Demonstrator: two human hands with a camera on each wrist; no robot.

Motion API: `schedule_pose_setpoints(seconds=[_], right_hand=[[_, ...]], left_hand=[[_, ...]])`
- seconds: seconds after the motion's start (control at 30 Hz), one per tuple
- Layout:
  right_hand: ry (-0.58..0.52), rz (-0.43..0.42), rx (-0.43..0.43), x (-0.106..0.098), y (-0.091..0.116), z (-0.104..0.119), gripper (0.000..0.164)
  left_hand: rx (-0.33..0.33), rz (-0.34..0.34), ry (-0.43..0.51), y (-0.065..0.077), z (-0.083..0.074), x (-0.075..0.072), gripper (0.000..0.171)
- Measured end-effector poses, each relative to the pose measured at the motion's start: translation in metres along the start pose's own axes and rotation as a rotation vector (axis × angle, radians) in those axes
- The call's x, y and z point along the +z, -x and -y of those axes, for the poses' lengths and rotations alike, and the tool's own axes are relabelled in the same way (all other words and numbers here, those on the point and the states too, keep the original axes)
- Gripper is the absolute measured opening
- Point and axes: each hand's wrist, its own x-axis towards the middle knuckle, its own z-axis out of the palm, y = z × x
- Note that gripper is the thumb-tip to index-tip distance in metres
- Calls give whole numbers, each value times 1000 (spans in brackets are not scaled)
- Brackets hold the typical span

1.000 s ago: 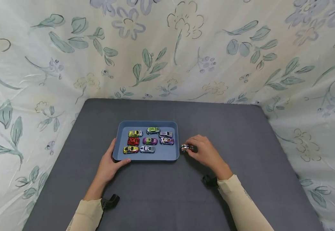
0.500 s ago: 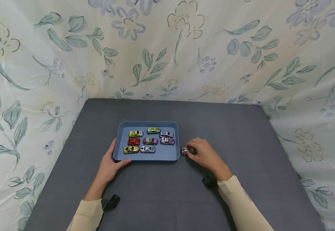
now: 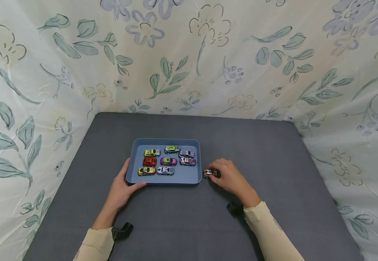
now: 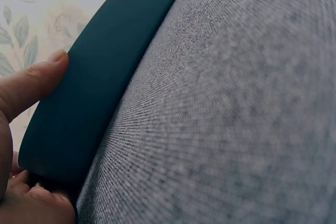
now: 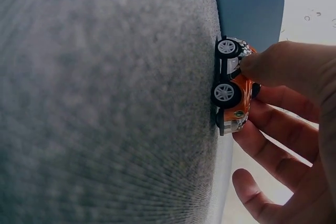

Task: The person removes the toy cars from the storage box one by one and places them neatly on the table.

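In the head view, the left hand (image 3: 120, 192) holds the near left corner of a blue tray (image 3: 187, 177), its thumb on the front edge and its fingers along the left side. The left wrist view shows the thumb against the tray's outer wall (image 4: 89, 87). Just right of the tray, the right hand (image 3: 230, 177) pinches a toy car (image 3: 207, 174) between thumb and fingers. Up close in the right wrist view, this car (image 5: 233, 85) is orange, white and black with silver-spoked wheels, at the cloth surface. The fingers partly cover it.
Several toy cars stand in rows inside the tray, among them a red car (image 3: 149, 161) and a purple-green car (image 3: 168, 161). Grey cloth (image 3: 182, 224) covers the table. A flowered curtain (image 3: 176, 54) hangs behind and at both sides.
The right hand has moved slightly toward the person with the toy car, down beside the tray's near right corner. The left hand and the tray stay put; the head view shifts a little.
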Motion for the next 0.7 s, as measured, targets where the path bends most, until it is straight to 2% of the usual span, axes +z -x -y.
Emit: schedule_pose_setpoints(seconds=[0.37, 0.7], right_hand=[[-32, 2, 15, -2, -1, 3, 23], [-92, -83, 50, -4, -6, 8, 38]], left_hand=[[1, 5, 23, -1, -1, 0, 118], [10, 3, 10, 0, 0, 0, 117]])
